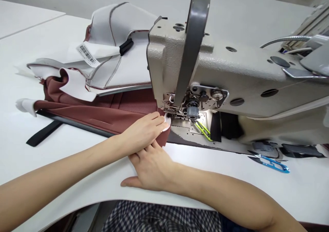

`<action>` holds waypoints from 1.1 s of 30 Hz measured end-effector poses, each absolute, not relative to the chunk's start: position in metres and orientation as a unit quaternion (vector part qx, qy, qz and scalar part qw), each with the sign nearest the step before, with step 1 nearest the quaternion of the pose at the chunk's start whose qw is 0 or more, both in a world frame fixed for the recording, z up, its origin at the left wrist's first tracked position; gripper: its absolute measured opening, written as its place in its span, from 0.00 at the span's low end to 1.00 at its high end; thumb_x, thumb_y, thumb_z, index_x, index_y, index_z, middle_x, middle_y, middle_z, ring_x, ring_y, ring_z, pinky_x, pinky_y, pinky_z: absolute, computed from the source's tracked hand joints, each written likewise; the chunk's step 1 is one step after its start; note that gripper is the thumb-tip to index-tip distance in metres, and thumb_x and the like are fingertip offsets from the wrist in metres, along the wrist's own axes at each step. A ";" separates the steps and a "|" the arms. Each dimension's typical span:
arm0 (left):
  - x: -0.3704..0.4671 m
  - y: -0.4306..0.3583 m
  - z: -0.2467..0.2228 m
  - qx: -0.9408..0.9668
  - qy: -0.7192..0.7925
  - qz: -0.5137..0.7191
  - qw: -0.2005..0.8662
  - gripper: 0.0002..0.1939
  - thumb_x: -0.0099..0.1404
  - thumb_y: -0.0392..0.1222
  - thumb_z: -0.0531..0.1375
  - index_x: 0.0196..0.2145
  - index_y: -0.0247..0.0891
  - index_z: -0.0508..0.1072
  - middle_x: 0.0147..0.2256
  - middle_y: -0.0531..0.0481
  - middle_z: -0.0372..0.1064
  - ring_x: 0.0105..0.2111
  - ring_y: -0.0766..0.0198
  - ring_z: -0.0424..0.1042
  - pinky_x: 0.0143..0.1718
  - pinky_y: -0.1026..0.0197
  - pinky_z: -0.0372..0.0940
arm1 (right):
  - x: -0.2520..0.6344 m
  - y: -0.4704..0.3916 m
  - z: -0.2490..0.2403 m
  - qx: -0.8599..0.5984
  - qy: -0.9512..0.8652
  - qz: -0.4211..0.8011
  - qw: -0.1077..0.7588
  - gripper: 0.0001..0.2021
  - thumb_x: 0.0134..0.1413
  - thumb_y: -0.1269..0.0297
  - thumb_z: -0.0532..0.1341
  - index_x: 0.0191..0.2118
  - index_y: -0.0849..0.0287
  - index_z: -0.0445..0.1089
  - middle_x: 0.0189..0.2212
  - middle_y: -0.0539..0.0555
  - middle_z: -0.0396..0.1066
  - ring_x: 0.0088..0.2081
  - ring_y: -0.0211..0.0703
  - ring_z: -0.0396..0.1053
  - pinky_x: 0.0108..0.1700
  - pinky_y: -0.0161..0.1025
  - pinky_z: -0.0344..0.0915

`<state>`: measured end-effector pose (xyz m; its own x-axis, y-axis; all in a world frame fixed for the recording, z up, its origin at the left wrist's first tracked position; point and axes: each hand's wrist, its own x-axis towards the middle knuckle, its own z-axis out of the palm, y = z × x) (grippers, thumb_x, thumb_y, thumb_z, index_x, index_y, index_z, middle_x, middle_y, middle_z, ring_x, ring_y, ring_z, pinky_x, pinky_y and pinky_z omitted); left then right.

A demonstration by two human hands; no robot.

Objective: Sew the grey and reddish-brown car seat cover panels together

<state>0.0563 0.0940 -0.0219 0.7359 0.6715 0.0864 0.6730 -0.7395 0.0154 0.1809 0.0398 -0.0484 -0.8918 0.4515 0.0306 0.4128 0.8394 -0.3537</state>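
A maroon leather-look cover [102, 113] with white backing lies left of the sewing machine [177, 64], its right end at the presser foot. My left hand [144, 130] rests on that end, with fingers bent and closed on its edge beside a small white piece [167, 123]. Partly beneath it, my right hand [154, 166] lies palm down, thumb stretched out over the white table. The right fingertips reach the cover's near edge and are partly hidden by the left hand. A black strip [45, 133] sticks out from under the cover.
Yellow-green thread snips [203, 130] lie on the machine bed right of the needle area. Blue thread snips [272, 163] are on the table [231, 184] at right. A barcode label [87, 54] sits on the cover's white backing. A grey lever [192, 43] stands before the machine head.
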 end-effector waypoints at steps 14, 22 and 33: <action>0.061 0.106 -0.012 -0.918 -0.394 -0.032 -0.026 0.10 0.63 0.26 0.58 0.36 0.37 0.75 0.39 0.47 0.73 0.40 0.59 0.69 0.39 0.60 0.65 | 0.176 0.071 -0.048 -0.259 -0.940 0.202 0.087 0.34 0.59 0.41 0.61 0.56 0.70 0.70 0.52 0.65 0.74 0.56 0.60 0.67 0.58 0.52 0.62; 0.056 0.107 -0.010 -0.907 -0.405 -0.113 -0.003 0.10 0.63 0.27 0.55 0.33 0.38 0.74 0.33 0.51 0.73 0.34 0.61 0.70 0.31 0.61 0.59 | 0.178 0.074 -0.041 -0.258 -0.941 0.205 0.082 0.31 0.60 0.44 0.62 0.56 0.69 0.70 0.53 0.65 0.73 0.56 0.60 0.67 0.56 0.51 0.64; 0.067 0.113 -0.002 -0.909 -0.404 0.028 -0.096 0.13 0.63 0.26 0.54 0.36 0.37 0.77 0.38 0.48 0.74 0.38 0.62 0.73 0.39 0.62 0.66 | 0.177 0.071 -0.035 -0.277 -0.934 0.224 0.042 0.30 0.62 0.46 0.60 0.57 0.70 0.68 0.55 0.67 0.71 0.57 0.60 0.67 0.58 0.51 0.63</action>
<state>0.0674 0.1126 -0.0021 0.6725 0.7287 -0.1290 0.7396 -0.6555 0.1525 0.1766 0.0710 -0.0353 -0.8436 0.5350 -0.0466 0.4977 0.7464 -0.4418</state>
